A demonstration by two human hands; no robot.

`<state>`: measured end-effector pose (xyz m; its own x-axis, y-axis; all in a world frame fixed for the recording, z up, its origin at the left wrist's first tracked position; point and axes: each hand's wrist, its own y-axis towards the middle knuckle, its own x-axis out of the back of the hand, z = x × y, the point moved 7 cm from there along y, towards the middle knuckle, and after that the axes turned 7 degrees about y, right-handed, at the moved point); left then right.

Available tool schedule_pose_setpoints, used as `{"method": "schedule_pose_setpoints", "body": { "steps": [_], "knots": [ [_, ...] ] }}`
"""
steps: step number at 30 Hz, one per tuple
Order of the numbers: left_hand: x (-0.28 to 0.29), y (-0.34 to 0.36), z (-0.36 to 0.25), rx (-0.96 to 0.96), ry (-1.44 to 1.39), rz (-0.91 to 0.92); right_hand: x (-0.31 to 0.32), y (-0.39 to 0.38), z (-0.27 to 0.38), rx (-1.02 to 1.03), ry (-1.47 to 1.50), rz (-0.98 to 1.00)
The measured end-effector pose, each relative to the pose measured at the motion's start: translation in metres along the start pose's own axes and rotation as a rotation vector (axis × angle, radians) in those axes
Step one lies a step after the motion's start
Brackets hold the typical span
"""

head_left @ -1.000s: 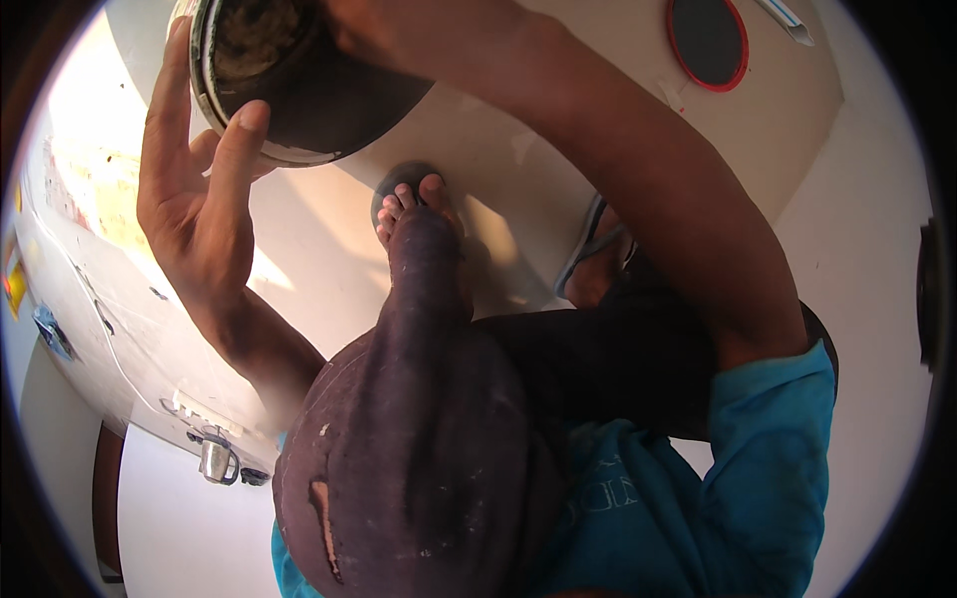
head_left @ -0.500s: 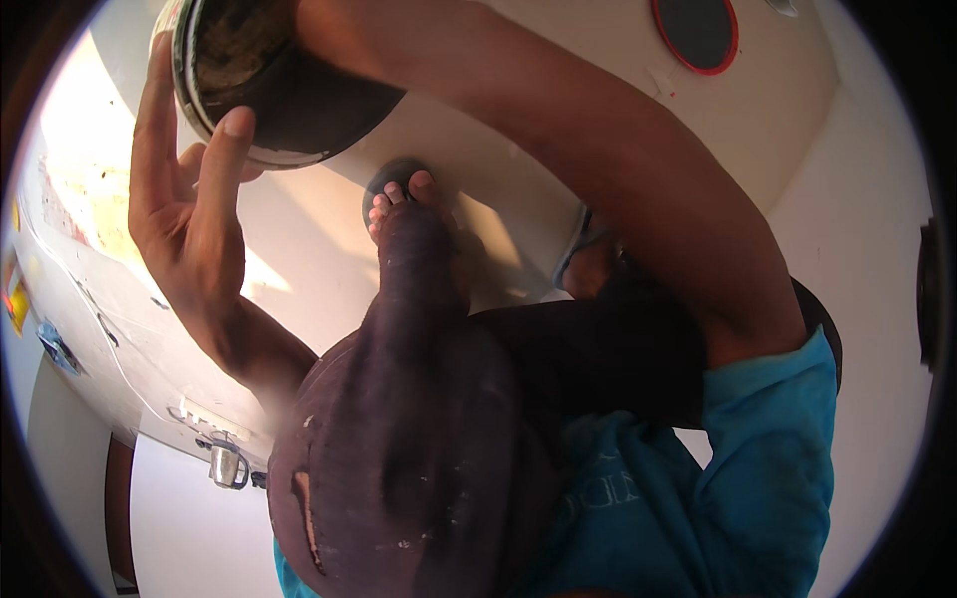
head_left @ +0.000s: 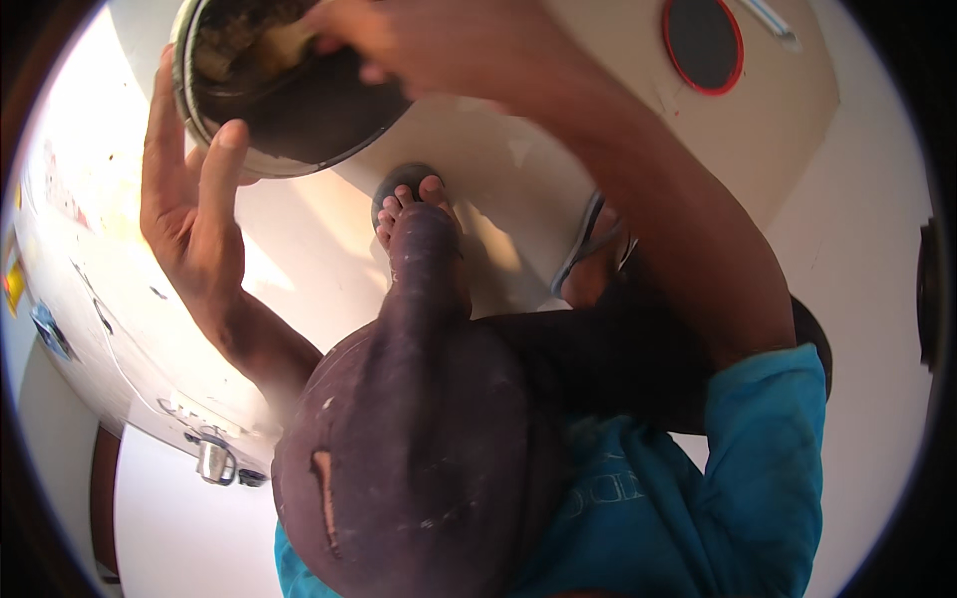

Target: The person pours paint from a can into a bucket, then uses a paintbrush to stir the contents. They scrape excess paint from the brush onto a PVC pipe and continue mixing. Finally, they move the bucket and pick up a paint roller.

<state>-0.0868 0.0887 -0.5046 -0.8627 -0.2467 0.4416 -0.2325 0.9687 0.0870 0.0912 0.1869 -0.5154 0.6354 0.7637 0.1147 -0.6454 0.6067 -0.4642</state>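
A round dark-walled bucket (head_left: 299, 167) with a pale rim stands at the upper left. My left hand (head_left: 199, 204) grips its near left side, thumb up at the rim and fingers along the outside. Over the bucket's mouth, my right hand (head_left: 394, 38) is closed on a tan, paddle-like tool (head_left: 277, 50), whose far end reaches inside. Motion blur keeps the tool's exact kind unclear. Grainy brownish stuff (head_left: 231, 30) shows inside the bucket; the picture's top edge cuts off the rest.
On the floor at the upper right lie a red-rimmed dark disc (head_left: 703, 45) and a white stick-like thing (head_left: 773, 22). My feet in sandals (head_left: 588, 249) are below the bucket. At the lower left are a metal jug (head_left: 214, 461), a power strip with a cord (head_left: 184, 411) and a blue item (head_left: 50, 331).
My right hand has drawn back toward the right and out of the bucket's depth, so the tan tool in it now shows. The left hand keeps its place on the bucket.
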Motion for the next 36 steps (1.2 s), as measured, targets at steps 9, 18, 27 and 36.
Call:
{"method": "schedule_pose_setpoints", "body": {
  "steps": [9, 18, 27, 36],
  "knots": [
    [-0.010, 0.011, -0.008, 0.099, 0.149, 0.067, 0.014, 0.027, -0.022, 0.188, -0.011, -0.152],
    [-0.011, 0.011, -0.006, 0.061, 0.210, 0.097, -0.001, 0.061, -0.056, 0.208, -0.196, -0.321],
    [-0.006, 0.016, -0.006, 0.043, 0.276, 0.099, 0.028, -0.010, 0.000, 0.017, 0.094, -0.321],
    [-0.017, 0.010, -0.007, 0.132, 0.209, 0.135, 0.020, 0.009, -0.041, 0.101, -0.027, -0.317]
  ]
}}
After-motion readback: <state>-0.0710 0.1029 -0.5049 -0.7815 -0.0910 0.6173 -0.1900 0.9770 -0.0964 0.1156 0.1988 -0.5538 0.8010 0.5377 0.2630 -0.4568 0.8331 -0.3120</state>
